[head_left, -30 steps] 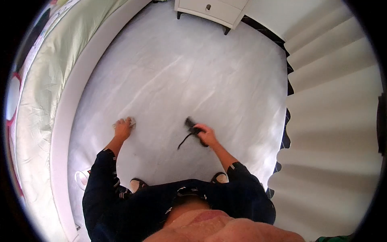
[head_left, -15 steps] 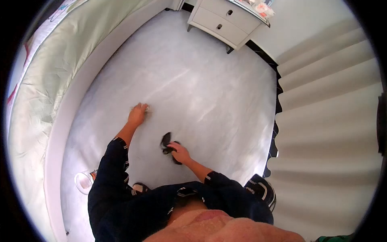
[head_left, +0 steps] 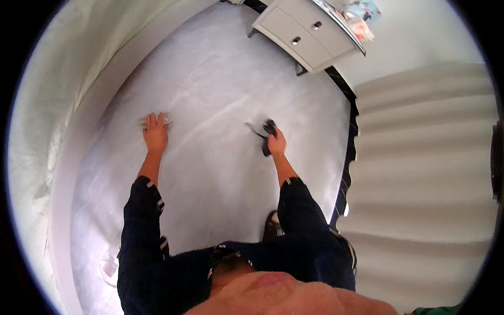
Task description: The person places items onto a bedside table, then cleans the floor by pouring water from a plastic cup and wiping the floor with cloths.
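Note:
My left hand is on the floor at left centre. Its fingers lie over a crumpled whitish-grey cloth, whose edges show on both sides of the hand. Further right, my right hand is closed around a black object with a thin strap or cord trailing to the left. Motion blur and the fingers hide its exact kind. Both arms reach forward in dark sleeves.
Pale marbled floor lies under both hands. A bed runs along the left. A drawer cabinet stands at the far end, and a beige curtain hangs at right. A white round object sits near my left sleeve.
My left hand has moved forward and left, and the cloth with it. My right hand has gone forward and right, carrying the black object along.

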{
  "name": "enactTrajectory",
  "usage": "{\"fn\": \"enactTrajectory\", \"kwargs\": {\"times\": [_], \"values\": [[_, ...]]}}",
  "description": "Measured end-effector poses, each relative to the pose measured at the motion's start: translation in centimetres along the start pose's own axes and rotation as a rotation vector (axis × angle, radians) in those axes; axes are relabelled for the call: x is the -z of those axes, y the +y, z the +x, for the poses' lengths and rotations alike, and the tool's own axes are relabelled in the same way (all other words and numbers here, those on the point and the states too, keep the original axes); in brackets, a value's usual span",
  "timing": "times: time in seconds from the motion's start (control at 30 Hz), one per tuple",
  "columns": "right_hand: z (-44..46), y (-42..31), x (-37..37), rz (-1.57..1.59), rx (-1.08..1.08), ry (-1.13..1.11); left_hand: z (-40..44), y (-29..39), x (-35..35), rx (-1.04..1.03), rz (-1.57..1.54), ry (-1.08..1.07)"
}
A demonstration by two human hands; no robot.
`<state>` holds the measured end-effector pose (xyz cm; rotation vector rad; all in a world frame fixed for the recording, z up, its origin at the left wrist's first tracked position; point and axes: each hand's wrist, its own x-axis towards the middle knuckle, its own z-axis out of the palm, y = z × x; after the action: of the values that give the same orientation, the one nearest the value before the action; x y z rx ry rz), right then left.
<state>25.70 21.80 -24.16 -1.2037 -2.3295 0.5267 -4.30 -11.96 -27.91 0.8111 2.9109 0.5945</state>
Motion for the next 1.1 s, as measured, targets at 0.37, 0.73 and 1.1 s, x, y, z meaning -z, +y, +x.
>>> {"fn": "enactTrajectory", "kwargs": {"times": [0.37,0.73,1.1], "values": [[0.5,7.0,-4.1,-0.561,-0.2,0.049,0.3,2.9,-2.0,0.06,0.163,-0.045],[-6.9,0.6,-7.5,-0.348,0.357,-0.171,-0.1,2.8,-1.8,0.014,0.078,0.041],[-17.2,-15.7,-9.8,0.063,0.446,-0.937,-4.6,0.9,-2.4,-0.172,0.008,-0.245]]}}
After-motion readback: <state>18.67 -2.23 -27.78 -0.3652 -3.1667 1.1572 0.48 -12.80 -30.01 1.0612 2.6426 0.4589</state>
